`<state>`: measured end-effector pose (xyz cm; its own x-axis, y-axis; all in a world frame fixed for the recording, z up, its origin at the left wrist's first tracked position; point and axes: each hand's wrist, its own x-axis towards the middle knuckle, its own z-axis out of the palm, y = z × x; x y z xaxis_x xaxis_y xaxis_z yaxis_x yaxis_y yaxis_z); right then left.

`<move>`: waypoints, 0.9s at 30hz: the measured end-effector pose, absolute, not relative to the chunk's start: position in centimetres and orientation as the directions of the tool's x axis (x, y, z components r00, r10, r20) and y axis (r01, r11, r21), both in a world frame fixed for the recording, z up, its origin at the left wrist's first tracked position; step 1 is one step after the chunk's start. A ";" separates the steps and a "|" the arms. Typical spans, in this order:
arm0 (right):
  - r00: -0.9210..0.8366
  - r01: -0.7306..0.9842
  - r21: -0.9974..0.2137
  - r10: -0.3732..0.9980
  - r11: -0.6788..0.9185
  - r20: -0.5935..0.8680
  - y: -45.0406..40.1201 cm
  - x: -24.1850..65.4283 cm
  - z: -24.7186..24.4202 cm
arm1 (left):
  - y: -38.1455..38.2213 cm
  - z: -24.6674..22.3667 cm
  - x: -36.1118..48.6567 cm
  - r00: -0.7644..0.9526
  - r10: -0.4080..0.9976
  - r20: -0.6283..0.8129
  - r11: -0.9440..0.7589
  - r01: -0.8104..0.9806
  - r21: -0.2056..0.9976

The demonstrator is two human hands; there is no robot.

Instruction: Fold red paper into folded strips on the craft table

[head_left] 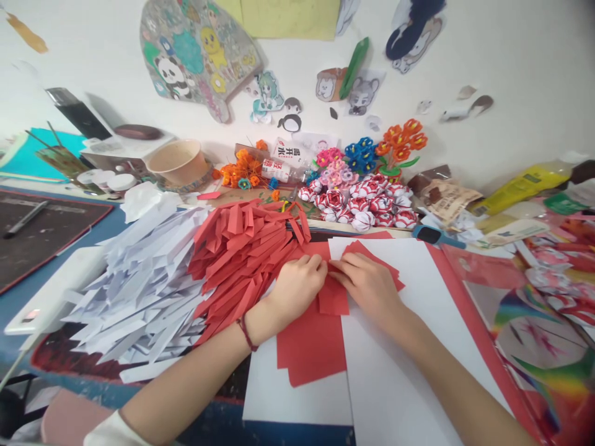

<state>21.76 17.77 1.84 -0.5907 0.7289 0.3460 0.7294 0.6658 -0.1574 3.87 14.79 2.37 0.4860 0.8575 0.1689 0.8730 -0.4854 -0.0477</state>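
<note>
My left hand (300, 286) and my right hand (367, 286) meet over a small red paper piece (333, 302), fingers curled and pinching at its upper part. The fingers hide the exact fold or edge between them. Beneath lie larger red paper sheets (312, 350), resting on white paper (404, 365). More red paper pieces (377, 260) lie stacked under and behind my right hand. To the left of my left hand spreads a heap of folded red paper strips (246, 248), and beside that a heap of folded white paper strips (144, 285).
Along the wall stand a round tan bowl (179, 162), orange flowers (242, 167), and red-and-white paper flowers (367, 201). A blue-strapped watch (430, 235) lies behind the white paper. A yellow bottle (520, 186) is at right; a white device (51, 297) lies left.
</note>
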 end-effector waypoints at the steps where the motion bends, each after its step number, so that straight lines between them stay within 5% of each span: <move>1: -0.598 0.728 -0.153 0.727 0.669 0.337 17.7 22.0 1.9 | 14.8 2.4 3.9 0.484 0.860 0.164 -0.483 0.874 -0.047; 13: -0.544 0.774 -0.094 0.734 0.626 0.407 17.5 21.8 1.5 | 15.0 1.5 4.2 0.382 0.902 0.199 -0.398 0.916 0.048; 20: -0.639 0.733 0.074 0.647 0.676 0.415 17.3 21.5 1.5 | 15.1 1.8 4.1 0.425 0.885 0.189 -0.436 0.900 0.014; 27: -0.657 0.727 0.113 0.638 0.677 0.401 17.3 21.7 1.8 | 15.1 2.3 4.1 0.503 0.855 0.130 -0.499 0.864 -0.058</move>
